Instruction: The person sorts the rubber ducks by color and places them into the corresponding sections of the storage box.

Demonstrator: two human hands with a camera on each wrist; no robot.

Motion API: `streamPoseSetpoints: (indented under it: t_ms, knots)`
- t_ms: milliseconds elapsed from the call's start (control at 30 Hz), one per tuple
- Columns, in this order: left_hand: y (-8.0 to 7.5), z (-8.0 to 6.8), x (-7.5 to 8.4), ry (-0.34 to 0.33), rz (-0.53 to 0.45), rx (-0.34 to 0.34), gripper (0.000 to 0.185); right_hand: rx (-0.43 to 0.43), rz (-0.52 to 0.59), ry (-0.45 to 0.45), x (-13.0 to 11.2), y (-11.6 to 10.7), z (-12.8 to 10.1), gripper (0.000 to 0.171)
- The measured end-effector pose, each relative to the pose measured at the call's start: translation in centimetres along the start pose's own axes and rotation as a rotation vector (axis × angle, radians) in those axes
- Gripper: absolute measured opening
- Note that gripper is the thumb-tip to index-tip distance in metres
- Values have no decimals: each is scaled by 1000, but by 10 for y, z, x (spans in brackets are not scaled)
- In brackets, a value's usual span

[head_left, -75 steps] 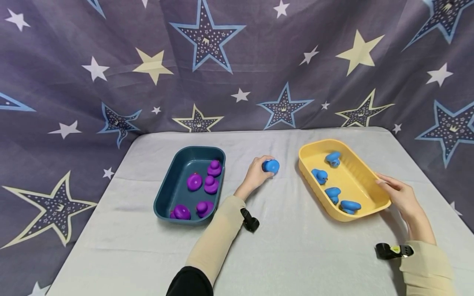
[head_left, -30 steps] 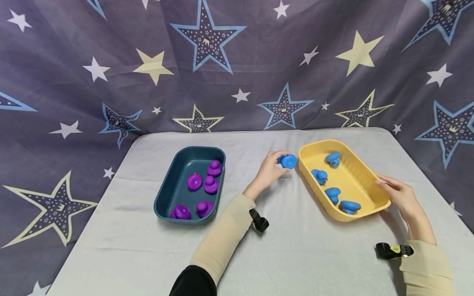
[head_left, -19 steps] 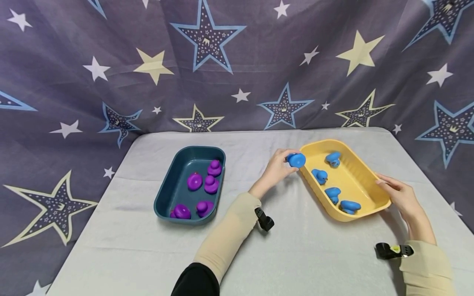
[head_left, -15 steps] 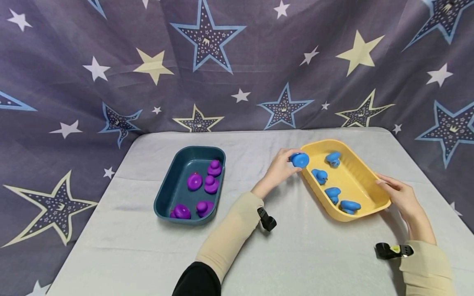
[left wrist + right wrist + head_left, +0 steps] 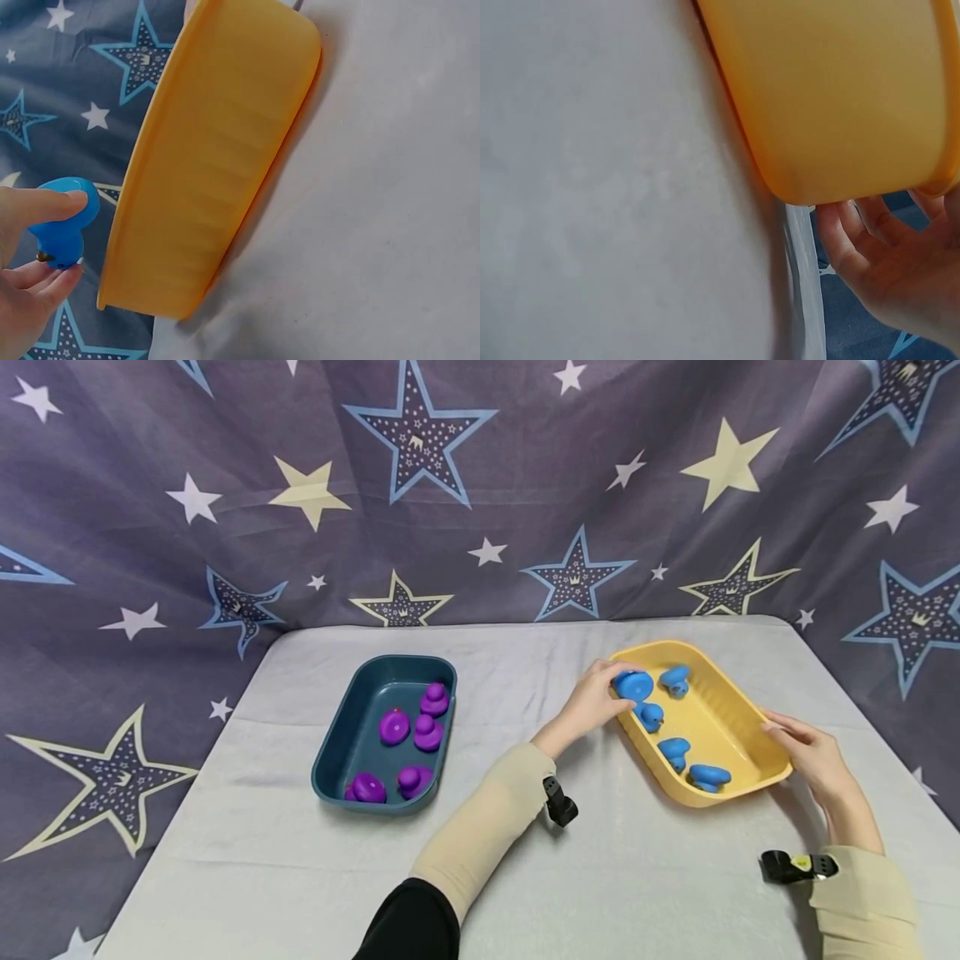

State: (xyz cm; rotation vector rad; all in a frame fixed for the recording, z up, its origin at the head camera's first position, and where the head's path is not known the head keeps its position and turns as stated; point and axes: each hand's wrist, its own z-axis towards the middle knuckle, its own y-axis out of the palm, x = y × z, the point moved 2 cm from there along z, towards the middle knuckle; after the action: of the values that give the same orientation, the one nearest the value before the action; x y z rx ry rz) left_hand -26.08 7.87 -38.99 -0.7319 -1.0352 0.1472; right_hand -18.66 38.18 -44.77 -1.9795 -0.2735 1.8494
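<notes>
My left hand (image 5: 596, 697) pinches a blue toy duck (image 5: 632, 684) over the near-left rim of the yellow tray (image 5: 742, 710); the left wrist view shows the same duck (image 5: 64, 222) between thumb and fingers beside the tray's outer wall (image 5: 217, 165). Several more blue ducks (image 5: 675, 752) lie inside the tray. My right hand (image 5: 806, 752) rests against the tray's right rim with fingers fairly straight; the right wrist view shows its fingers (image 5: 877, 255) beside the tray wall (image 5: 840, 97).
A dark teal tray (image 5: 352, 743) with several purple ducks (image 5: 426, 735) stands at the left on the grey table cloth (image 5: 525, 877). A starred purple curtain (image 5: 465, 485) hangs behind the table. Bare cloth lies between the two trays.
My left hand has carried the blue duck rightward from the middle of the table to above the yellow tray's rim. The right hand has stayed at the tray.
</notes>
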Motion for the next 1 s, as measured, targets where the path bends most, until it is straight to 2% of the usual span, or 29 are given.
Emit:
streamPoseSetpoints:
  t_ms: [200,533,733,1000]
  knots:
    - [6,8,-1,-25,35,-27,45,-20,37,-14,-17,2,-9,40]
    - [9,17,-3,-52,81,-41,44,-23,43,-10,-18,2,-8,39]
    - [13,21,-2,-40,105,-71,44,-12,27,-19,-16,2,-8,37]
    - [18,26,-4,-32,121,-71,45,-2,-10,-13,-4,1,-2,42]
